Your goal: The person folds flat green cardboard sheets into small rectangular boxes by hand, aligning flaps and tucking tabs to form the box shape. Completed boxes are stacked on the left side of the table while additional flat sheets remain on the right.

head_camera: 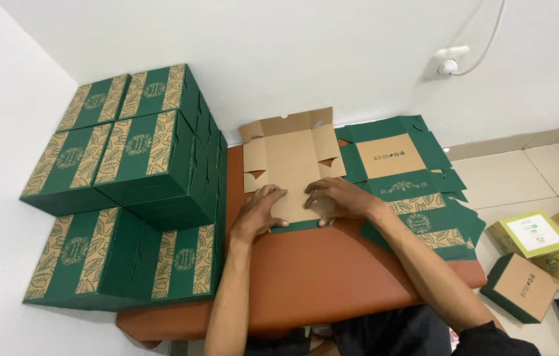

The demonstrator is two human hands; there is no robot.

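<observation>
A flat, unfolded cardboard box blank [290,157] lies brown side up on the brown table top [306,277], its green edge showing near me. My left hand [259,209] presses on the blank's near left part, fingers spread. My right hand [337,198] presses flat on its near right part. Both hands rest side by side on the same near flap, almost touching.
A stack of assembled green boxes with leaf-patterned brown bands [131,191] fills the left corner against the wall. A pile of flat green blanks [418,191] lies right of the hands. Several small closed boxes [530,264] sit on the tiled floor at right. A wall socket [449,64] is above.
</observation>
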